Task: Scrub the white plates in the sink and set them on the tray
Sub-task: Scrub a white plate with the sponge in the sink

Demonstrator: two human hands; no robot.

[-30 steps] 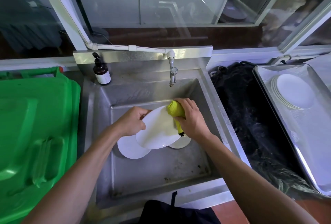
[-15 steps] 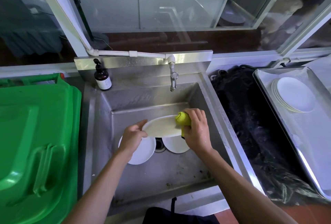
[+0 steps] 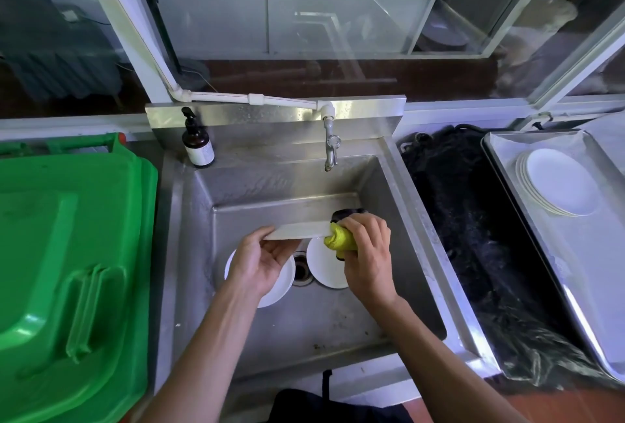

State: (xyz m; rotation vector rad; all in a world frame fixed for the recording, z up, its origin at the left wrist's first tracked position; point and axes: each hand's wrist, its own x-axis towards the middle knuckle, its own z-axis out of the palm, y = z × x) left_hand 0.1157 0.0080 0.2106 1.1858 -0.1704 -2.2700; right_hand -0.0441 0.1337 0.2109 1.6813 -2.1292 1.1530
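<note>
Over the steel sink (image 3: 399,219), one white plate (image 3: 297,230) was held nearly edge-on, pinched by the left hand (image 3: 260,262) at its left rim, while the right hand (image 3: 367,253) was closed on one yellow sponge (image 3: 340,240) at its right rim. Two more plates (image 3: 324,267) were left on the sink floor; a stack (image 3: 558,182), uncountable, was seen on the tray (image 3: 575,270)

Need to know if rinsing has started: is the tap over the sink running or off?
Off, as far as visible: no stream falls from the tap into the sink, whose back wall looks wet.
</note>
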